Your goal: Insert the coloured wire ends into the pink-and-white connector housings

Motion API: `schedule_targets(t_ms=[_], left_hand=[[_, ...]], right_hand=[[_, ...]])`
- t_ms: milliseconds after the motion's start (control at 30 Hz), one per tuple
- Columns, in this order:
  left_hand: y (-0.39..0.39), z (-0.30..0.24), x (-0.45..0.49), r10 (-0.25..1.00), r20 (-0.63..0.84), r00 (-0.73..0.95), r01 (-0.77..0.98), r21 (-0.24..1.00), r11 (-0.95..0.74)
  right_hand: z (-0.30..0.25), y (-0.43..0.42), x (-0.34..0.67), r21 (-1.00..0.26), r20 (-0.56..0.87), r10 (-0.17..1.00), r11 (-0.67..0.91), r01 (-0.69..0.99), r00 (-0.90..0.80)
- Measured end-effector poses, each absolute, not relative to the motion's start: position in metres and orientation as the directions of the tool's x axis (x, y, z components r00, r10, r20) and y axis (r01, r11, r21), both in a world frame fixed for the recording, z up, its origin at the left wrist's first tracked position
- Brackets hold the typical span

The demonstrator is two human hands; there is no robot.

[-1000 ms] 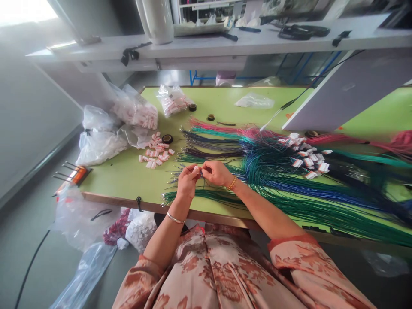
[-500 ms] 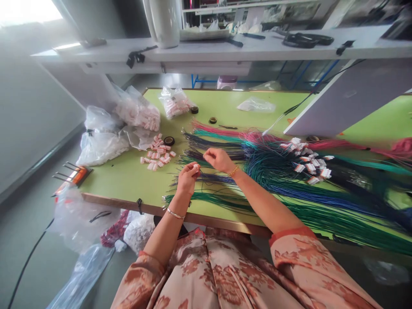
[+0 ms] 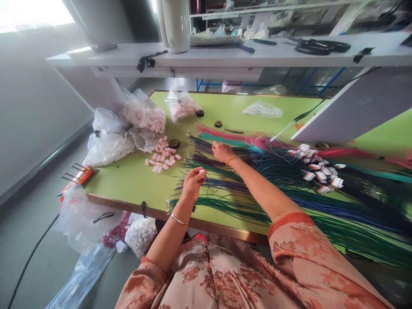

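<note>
Between the thumb and fingers of my left hand (image 3: 192, 184) is a small white-and-orange plastic connector housing (image 3: 202, 171). My right hand (image 3: 222, 152) is closed over the dark wires (image 3: 206, 145), its fingertips pinched; whether a wire is between them I cannot make out. Bundles of pink, teal, black, blue and green wires (image 3: 225, 206) lie across the table under both hands, their terminal ends pointing left. A loose pile of connector housings (image 3: 162, 158) sits left of my hands. To the right, a cluster of housings (image 3: 322, 174) lies on the wires.
Plastic bags of housings (image 3: 144, 112) stand at the table's back left. Rolls of black tape (image 3: 174, 143) lie nearby. An orange tool with metal prongs (image 3: 82, 175) sits at the left edge. A shelf (image 3: 225, 60) crosses above the back, with a white divider panel (image 3: 347, 107) at right.
My right hand has moved away from my left hand, farther back over the dark wires. My left hand still holds the connector housing. The whole view has shifted slightly.
</note>
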State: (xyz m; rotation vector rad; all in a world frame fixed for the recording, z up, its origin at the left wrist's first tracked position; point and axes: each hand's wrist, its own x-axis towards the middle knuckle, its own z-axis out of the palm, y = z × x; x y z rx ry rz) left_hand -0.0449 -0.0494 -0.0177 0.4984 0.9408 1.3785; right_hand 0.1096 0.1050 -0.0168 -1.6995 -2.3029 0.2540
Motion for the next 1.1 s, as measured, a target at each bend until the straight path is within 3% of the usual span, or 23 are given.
schedule_targets(t_ms=[100, 200, 400, 567, 767, 1100], left_hand=[[-0.050, -0.017, -0.044, 0.961, -0.268, -0.073, -0.599, 0.782, 0.173], [-0.050, -0.016, -0.044, 0.959, -0.274, -0.070, -0.607, 0.774, 0.177], [-0.049, -0.018, -0.044, 0.959, -0.275, -0.063, -0.625, 0.760, 0.177], [-0.046, -0.020, -0.044, 0.964, -0.263, -0.047, -0.672, 0.723, 0.164], [-0.043, -0.022, -0.042, 0.959, -0.280, -0.044, -0.664, 0.726, 0.181], [-0.044, -0.024, -0.039, 0.956, -0.293, -0.025, -0.651, 0.730, 0.206]], right_hand=[[-0.013, 0.105, 0.108, -0.320, 0.146, 0.938, 0.346, 0.882, -0.314], [-0.009, 0.106, 0.097, -0.439, 0.192, 0.919, 0.395, 0.807, -0.345], [-0.001, 0.091, 0.084, -0.690, 0.287, 0.863, 0.487, 0.535, -0.415], [0.001, 0.054, 0.102, -0.809, 0.284, 0.840, 0.469, 0.354, -0.462], [-0.002, 0.016, 0.116, -0.853, 0.241, 0.859, 0.409, 0.323, -0.452], [-0.009, 0.005, 0.116, -0.822, 0.257, 0.866, 0.429, 0.374, -0.428]])
